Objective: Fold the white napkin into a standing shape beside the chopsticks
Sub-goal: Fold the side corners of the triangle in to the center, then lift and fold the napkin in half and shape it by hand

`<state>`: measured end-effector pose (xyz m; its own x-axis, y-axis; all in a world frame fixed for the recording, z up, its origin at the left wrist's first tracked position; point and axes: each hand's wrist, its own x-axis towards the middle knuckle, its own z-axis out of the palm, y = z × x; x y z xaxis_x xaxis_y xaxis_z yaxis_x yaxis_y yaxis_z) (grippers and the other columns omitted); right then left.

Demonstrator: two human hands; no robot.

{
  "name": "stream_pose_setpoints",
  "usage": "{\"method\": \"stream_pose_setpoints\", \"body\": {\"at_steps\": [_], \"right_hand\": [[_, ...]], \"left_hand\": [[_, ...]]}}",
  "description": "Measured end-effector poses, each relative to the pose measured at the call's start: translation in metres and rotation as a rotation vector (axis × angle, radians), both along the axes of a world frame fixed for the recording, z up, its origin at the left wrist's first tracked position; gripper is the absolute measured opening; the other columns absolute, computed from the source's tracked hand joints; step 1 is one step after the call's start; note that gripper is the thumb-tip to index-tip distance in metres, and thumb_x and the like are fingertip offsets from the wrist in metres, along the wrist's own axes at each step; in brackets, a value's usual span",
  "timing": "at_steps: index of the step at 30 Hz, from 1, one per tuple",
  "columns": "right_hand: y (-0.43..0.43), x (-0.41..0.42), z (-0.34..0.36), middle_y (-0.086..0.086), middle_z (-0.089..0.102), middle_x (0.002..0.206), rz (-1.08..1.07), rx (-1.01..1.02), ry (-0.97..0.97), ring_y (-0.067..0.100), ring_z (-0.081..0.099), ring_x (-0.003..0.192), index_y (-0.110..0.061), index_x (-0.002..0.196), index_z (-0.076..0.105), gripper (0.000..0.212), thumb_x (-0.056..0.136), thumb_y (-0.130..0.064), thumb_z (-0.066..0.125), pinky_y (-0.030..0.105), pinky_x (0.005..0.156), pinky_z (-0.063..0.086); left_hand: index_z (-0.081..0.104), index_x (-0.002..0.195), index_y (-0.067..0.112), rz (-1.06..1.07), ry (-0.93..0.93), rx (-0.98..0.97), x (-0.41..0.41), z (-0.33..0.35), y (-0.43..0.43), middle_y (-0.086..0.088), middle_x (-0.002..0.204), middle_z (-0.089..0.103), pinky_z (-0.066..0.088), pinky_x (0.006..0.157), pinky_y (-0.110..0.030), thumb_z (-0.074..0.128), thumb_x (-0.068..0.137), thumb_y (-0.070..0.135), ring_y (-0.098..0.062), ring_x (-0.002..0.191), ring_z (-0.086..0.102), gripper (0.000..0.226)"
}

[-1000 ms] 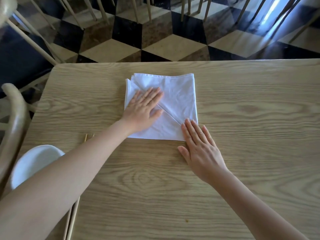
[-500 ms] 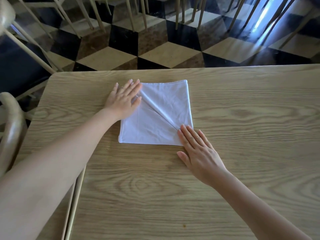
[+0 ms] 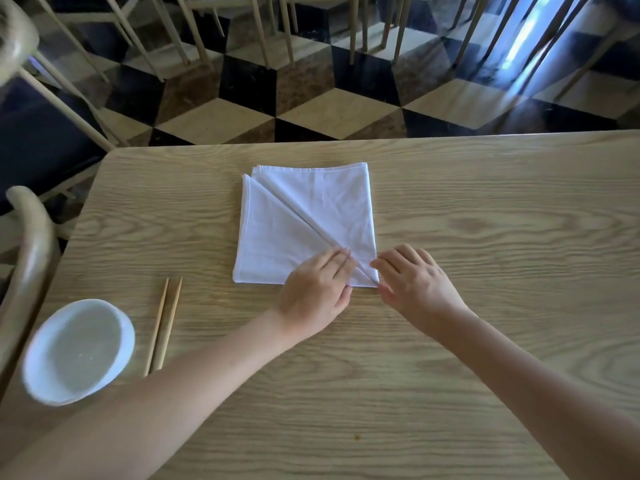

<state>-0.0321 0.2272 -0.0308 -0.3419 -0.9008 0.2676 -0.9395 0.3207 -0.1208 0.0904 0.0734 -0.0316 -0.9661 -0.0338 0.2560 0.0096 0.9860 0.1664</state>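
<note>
White cloth napkin [image 3: 304,223], diagonally creased, lies flat; both hands [image 3: 317,289] [image 3: 415,282] press its near corner, fingers extended.

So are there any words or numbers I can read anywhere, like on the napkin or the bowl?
None: no words, numbers, labels or signs show anywhere in this view.
White napkin: plain cloth, no print.
White bowl: plain, no mark that shows.
Chopsticks: bare wood, no writing that shows.
Table: only wood grain.
Floor: only a checkered pattern.
</note>
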Motion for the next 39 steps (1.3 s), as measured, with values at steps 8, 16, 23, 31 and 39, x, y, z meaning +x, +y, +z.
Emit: {"method": "stream_pose_setpoints", "body": {"at_steps": [8,16,23,31,39], "right_hand": [[0.002,0.008,0.001,0.001,0.060,0.078,0.024,0.051,0.038,0.023,0.056,0.073,-0.011,0.078,0.061,0.012,0.074,-0.021,0.056,0.031,0.071,0.044],[-0.007,0.023,0.011,0.003,0.050,0.056,-0.041,-0.029,-0.002,0.025,0.050,0.055,-0.011,0.057,0.052,0.025,0.060,0.006,0.069,0.033,0.051,0.045],[0.016,0.082,0.028,0.000,0.050,0.055,0.007,-0.017,-0.269,0.022,0.051,0.053,-0.014,0.058,0.053,0.016,0.073,-0.018,0.047,0.031,0.046,0.045],[-0.007,0.013,0.041,0.018,0.065,0.077,-0.633,-0.020,-0.719,0.037,0.059,0.076,-0.001,0.083,0.062,0.027,0.088,-0.024,0.050,0.036,0.058,0.042],[-0.047,-0.029,0.046,0.015,0.062,0.064,-0.785,-0.024,-1.045,0.025,0.059,0.054,-0.004,0.068,0.060,0.016,0.075,-0.011,0.047,0.035,0.067,0.053]], "left_hand": [[0.068,0.103,-0.003,-0.010,-0.005,-0.180,-0.001,-0.013,0.004,-0.020,0.105,0.070,0.054,0.086,-0.037,0.068,0.069,0.001,-0.030,0.101,0.066,0.035],[0.065,0.110,0.003,0.135,0.073,0.149,0.017,0.008,-0.004,-0.013,0.114,0.067,0.046,0.095,-0.033,0.048,0.085,0.018,-0.025,0.109,0.061,0.034],[0.052,0.124,0.012,1.227,0.144,1.036,0.092,0.034,-0.034,-0.006,0.122,0.057,0.049,0.083,-0.037,0.063,0.083,0.021,-0.021,0.093,0.061,0.044],[0.057,0.101,0.002,1.210,-0.128,1.359,0.086,0.039,-0.052,-0.010,0.073,0.059,0.056,0.048,-0.028,0.056,0.089,0.016,-0.020,0.055,0.059,0.019],[0.048,0.089,0.005,1.257,0.012,1.335,0.076,0.034,-0.061,-0.013,0.082,0.059,0.054,0.053,-0.031,0.053,0.085,0.002,-0.021,0.062,0.060,0.007]]}}
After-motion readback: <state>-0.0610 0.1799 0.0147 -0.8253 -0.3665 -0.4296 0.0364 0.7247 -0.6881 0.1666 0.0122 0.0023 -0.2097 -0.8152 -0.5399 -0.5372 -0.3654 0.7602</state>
